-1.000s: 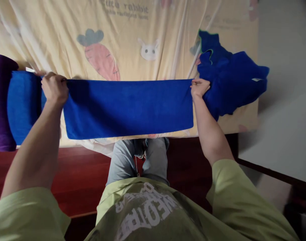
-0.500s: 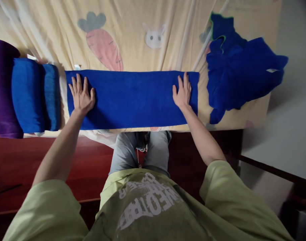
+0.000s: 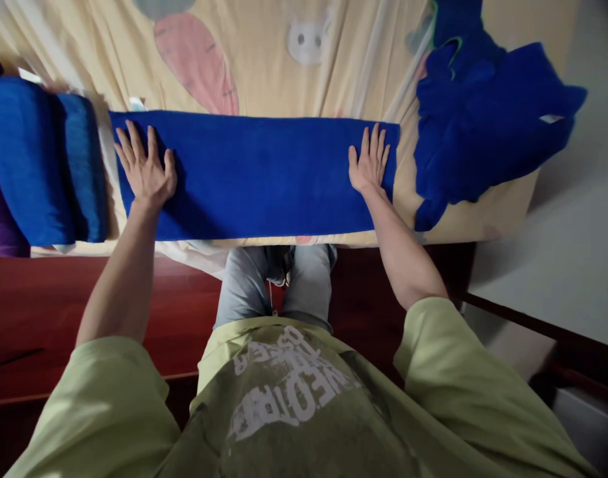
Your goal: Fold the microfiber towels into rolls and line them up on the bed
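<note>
A long blue towel (image 3: pixel 264 179) lies flat across the bed in front of me, its long sides running left to right. My left hand (image 3: pixel 147 169) rests palm down near its left end, fingers spread. Close to the right end, my right hand (image 3: pixel 370 159) presses flat on the cloth, fingers stretched out. Neither hand grips anything. To the left stand folded or rolled towels: a blue one (image 3: pixel 28 162), a narrower blue one (image 3: pixel 85 166) and a purple one (image 3: pixel 0 219) cut off by the view's edge.
A crumpled heap of blue cloth (image 3: pixel 488 126) with a white tag lies at the bed's right end. The bed has a cream sheet (image 3: pixel 269 79) printed with a carrot and a rabbit face. Below its front edge is dark red wood (image 3: pixel 184 292).
The whole view has shifted, so the bed sits higher in it. My right hand's fingers have spread apart a little; both palms stay on the towel, which keeps its shape.
</note>
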Available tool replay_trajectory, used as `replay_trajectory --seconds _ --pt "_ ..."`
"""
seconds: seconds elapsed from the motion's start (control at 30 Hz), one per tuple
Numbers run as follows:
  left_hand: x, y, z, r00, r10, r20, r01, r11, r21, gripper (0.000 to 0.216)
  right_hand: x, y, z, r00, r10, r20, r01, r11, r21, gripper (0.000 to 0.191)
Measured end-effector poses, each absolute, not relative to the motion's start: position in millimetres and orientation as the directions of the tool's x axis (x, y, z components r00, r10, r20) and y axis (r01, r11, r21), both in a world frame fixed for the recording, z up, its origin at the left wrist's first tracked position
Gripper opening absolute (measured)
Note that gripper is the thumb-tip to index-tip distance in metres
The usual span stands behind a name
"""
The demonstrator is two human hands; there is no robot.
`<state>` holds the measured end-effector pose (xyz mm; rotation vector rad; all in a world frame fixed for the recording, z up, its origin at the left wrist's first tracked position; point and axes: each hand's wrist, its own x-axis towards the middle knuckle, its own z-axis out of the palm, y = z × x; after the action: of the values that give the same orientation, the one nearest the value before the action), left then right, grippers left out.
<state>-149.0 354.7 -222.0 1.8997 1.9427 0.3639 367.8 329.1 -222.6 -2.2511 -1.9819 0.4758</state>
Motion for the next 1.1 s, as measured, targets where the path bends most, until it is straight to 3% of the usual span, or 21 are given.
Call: replay_trajectory --seconds 0.27,0.37,0.6,0.7,0.93,1.1 --pt "-146.3 317.6 -229.4 0.045 0.996 -0.082 0.896 -0.003 0.444 0.068 359.0 279.3 -220.0 0.110 0.979 -0.173 0.929 -0.163 -0.331 0.066" --pt "-147.0 306.1 -223.5 0.058 0.991 -0.118 0.899 -0.001 0.438 0.067 363.6 268.0 -216.2 0.106 0.984 -0.142 0.946 -0.144 -0.290 0.066" --pt "-152.4 265.4 -214.9 0.090 0.995 -0.035 0.920 -0.069 0.387 0.064 379.9 229.6 -209.7 0.123 0.985 -0.125 0.959 -0.150 -0.241 0.061" --pt "-157.4 256.2 -214.2 0.064 0.997 -0.050 0.926 -0.040 0.376 0.064 384.3 218.2 -210.3 0.134 0.983 -0.128 0.958 -0.162 -0.238 0.061" --pt "-164.8 227.5 -228.4 -0.050 0.996 0.075 0.935 0.020 0.355 0.062 386.5 189.3 -220.7 0.221 0.975 -0.034 0.946 -0.223 -0.235 0.068" --pt "-165.6 228.5 -234.9 -0.065 0.995 0.077 0.943 0.036 0.331 0.063 384.0 192.8 -223.0 0.254 0.965 -0.072 0.938 -0.264 -0.226 0.062"
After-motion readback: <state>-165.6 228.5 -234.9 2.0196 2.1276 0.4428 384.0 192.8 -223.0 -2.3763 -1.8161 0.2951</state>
